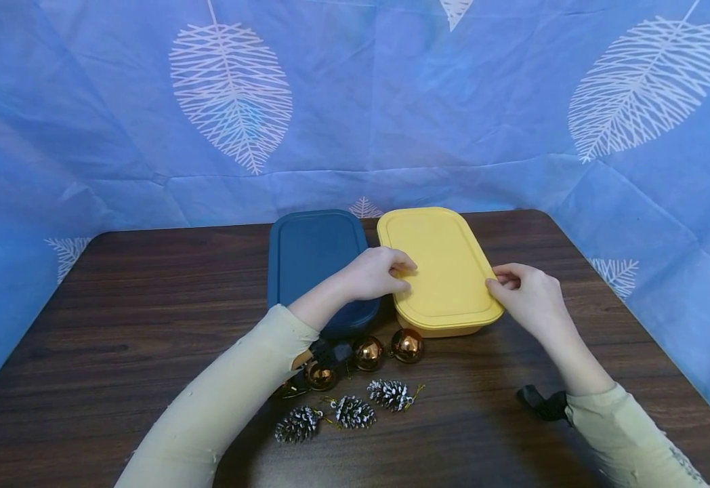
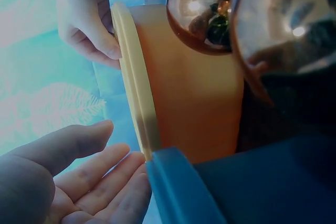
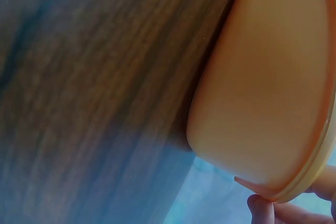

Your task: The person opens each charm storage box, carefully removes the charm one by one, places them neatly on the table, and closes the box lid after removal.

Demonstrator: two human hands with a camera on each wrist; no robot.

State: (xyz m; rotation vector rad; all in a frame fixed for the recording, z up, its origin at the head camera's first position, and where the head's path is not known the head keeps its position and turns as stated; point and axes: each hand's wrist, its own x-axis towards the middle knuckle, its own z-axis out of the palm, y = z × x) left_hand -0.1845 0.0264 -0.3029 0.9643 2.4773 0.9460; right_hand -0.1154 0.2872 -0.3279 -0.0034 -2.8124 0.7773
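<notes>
A yellow lidded container [image 1: 443,271] stands at the back of the table, its flat yellow lid [image 2: 137,82] seated on the orange-yellow body [image 3: 262,82]. My right hand [image 1: 532,295] pinches the lid's right edge, with fingertips [image 3: 260,206] at the rim by a small tab. Over the lid's left side is my left hand [image 1: 376,274], its fingers relaxed and thumb apart, holding nothing. To the left of the yellow container stands a dark blue lidded container [image 1: 312,261], partly covered by my left forearm.
Shiny copper-coloured ball ornaments [image 1: 406,346] lie in front of the containers, some hidden by my left sleeve. Nearer still lie three frosted pine cones [image 1: 355,412] with gold strings. A blue cloth with white leaves [image 1: 233,88] hangs behind the dark wooden table [image 1: 148,318].
</notes>
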